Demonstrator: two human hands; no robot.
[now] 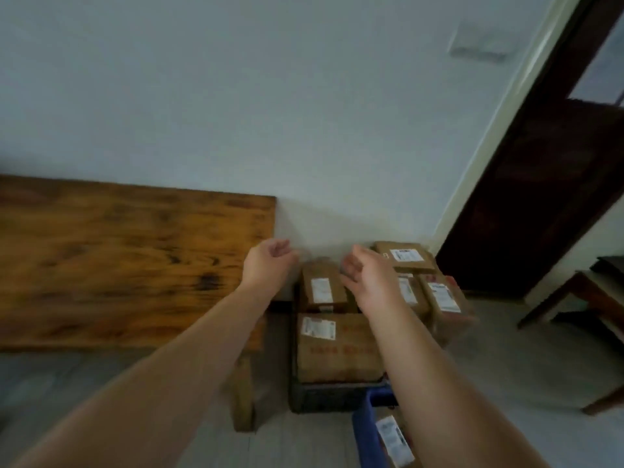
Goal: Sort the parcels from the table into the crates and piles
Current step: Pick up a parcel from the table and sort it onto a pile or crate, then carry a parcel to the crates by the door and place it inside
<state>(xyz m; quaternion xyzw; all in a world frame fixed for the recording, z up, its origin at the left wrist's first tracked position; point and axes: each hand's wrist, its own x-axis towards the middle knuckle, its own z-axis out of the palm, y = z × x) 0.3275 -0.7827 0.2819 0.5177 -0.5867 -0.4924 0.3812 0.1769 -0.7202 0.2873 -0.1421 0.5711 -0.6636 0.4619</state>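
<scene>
Several brown cardboard parcels with white labels sit to the right of the wooden table (118, 258). A large parcel (337, 349) and a smaller one (322, 288) lie in a black crate (324, 396). More parcels form a pile (435, 292) on the floor by the wall. A blue crate (364, 430) at the bottom holds another labelled parcel (393, 437). My left hand (266, 261) hovers over the table's right end, its fingers loosely curled and holding nothing. My right hand (368, 275) hovers above the small parcel in the black crate, fingers relaxed, holding nothing.
A white wall stands behind the table and parcels. A dark wooden door (540, 184) fills the right side. Dark wooden furniture (587, 298) stands at the far right on the grey floor.
</scene>
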